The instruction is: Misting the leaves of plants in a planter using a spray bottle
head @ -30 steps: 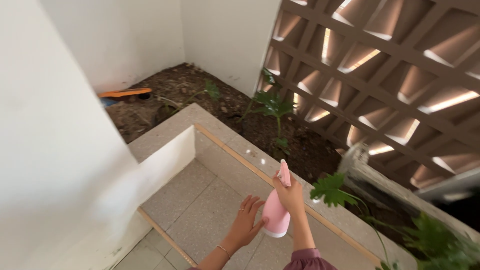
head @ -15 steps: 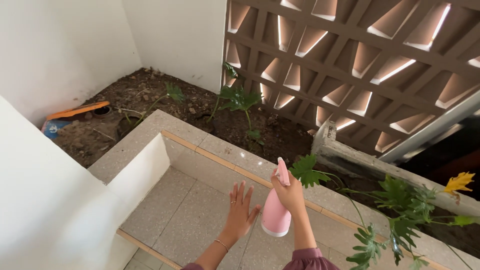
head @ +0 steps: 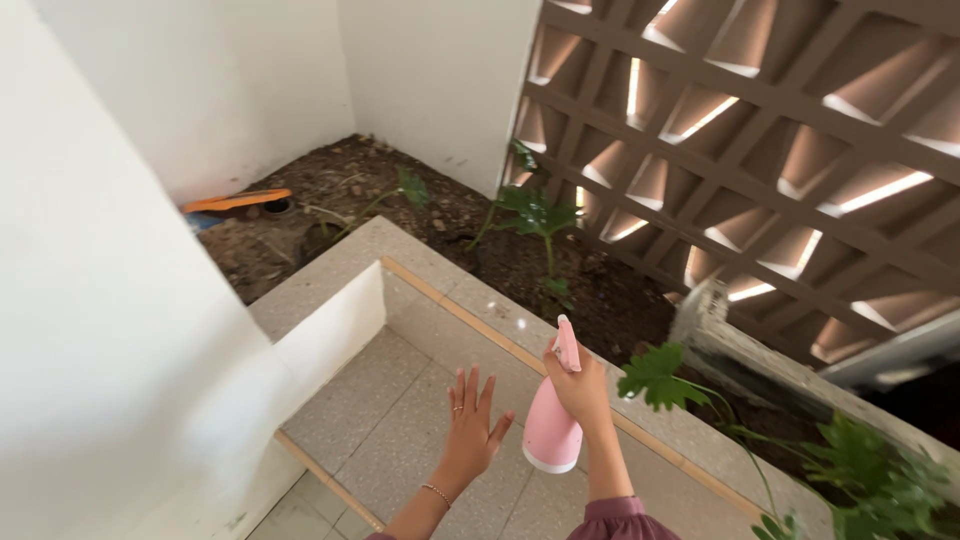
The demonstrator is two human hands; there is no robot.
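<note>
Pink spray bottle (head: 553, 425) stays gripped in the right hand (head: 580, 385); left hand (head: 467, 432) still hovers, fingers spread wide.

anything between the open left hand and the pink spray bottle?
Nothing. In the head view a narrow bare gap separates the left hand, fingers spread, from the pink spray bottle held in the right hand; only the speckled floor tiles show behind it.
</note>
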